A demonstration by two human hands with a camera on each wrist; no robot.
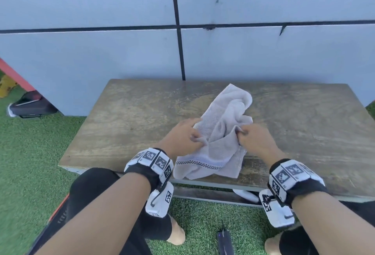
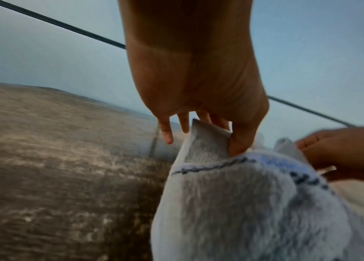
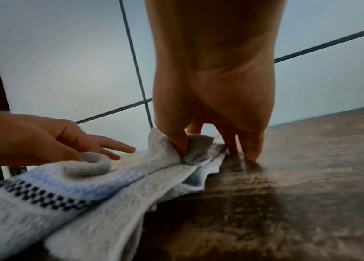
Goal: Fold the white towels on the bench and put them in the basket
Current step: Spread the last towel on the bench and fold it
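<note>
A crumpled white towel with a dark checkered band lies in the middle of the wooden bench, its near end hanging slightly over the front edge. My left hand pinches the towel's left edge between thumb and fingers; the left wrist view shows the thumb pressed on a raised corner of the towel. My right hand pinches a fold of the towel on its right side, other fingertips touching the bench. No basket is in view.
The bench stands against a grey panelled wall. Green artificial turf surrounds it. A black bag lies on the ground at the left. A small dark device lies on the turf by my knees.
</note>
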